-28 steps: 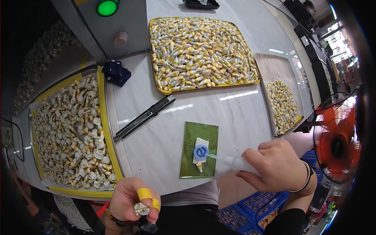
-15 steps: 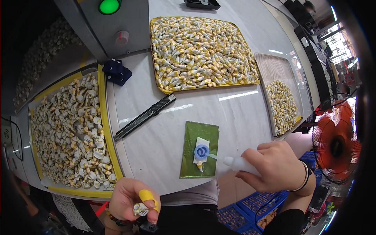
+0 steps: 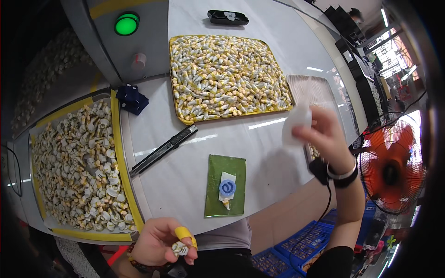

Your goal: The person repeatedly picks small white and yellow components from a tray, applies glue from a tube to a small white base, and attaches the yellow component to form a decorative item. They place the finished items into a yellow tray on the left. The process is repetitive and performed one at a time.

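Near the front edge, my left hand (image 3: 160, 241) pinches a small white piece with dark stripes (image 3: 180, 249) between thumb and fingers. A yellow wrap covers one of its fingertips. My right hand (image 3: 327, 136) is raised over the table's right side, wrapped round a translucent white squeeze bottle (image 3: 295, 124) with its thin nozzle upward. Between the hands lies a green glass-like plate (image 3: 214, 199). On it rest a white square pad (image 3: 226, 176), a blue ring-shaped piece (image 3: 234, 187) and a small white-and-yellow cone piece (image 3: 226, 204).
A yellow-edged tray (image 3: 126, 171) of striped white pieces stands left, another tray (image 3: 187, 121) of cone pieces at the back. A lined tray (image 3: 320, 85) sits right, partly behind my hand. A black utility knife (image 3: 164, 149), dark blue cloth (image 3: 132, 98) and orange fan (image 3: 389, 169) are around.
My right hand has lifted the squeeze bottle away from the blue ring, up and to the right, turning its nozzle upward. My left hand still holds the striped piece.
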`<state>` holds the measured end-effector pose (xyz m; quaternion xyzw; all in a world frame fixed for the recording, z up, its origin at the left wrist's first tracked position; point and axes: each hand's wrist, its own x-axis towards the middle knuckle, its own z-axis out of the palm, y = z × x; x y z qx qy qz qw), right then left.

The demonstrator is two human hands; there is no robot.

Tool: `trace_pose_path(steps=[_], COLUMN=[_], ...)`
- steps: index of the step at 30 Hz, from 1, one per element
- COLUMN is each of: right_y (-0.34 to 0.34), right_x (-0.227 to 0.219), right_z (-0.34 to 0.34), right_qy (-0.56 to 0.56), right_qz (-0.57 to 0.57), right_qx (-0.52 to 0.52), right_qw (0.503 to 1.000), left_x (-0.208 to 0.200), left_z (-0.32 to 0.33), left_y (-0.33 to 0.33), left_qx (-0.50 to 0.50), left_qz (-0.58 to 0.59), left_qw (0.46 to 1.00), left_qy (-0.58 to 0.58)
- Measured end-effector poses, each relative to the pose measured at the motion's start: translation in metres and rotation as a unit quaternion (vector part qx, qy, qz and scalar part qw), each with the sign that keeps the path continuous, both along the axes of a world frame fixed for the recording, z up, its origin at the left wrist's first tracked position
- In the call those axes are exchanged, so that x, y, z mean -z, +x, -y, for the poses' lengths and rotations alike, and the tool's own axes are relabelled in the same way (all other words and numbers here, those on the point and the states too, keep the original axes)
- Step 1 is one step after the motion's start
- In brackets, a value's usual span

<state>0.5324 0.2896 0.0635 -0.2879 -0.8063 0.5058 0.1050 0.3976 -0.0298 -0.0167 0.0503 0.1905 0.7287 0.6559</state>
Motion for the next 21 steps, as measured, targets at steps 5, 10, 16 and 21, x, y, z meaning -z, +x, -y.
trace_pose_path(steps=[5,10,16,21], right_y=[-0.033,-0.06,-0.06,-0.039], right_x=[-0.004,0.024,0.046,0.044], right_z=[-0.117,-0.193,-0.177,-0.16], right_qy=[0.14,0.219,0.321,0.253], right_qz=[0.008,0.139,0.047,0.037], right_qx=[0.113,0.115,0.214,0.075], right_qw=[0.984,0.959,0.921,0.964], left_x=[0.006,0.007,0.007,0.007], left_z=[-0.01,-0.012,-0.009,-0.011], left_y=[0.008,0.01,0.01,0.011], left_qx=[-0.034,-0.054,-0.064,-0.066], left_qz=[-0.052,-0.082,-0.094,-0.091], left_qw=[0.998,0.995,0.991,0.991], left_qy=[-0.03,-0.036,-0.072,-0.067])
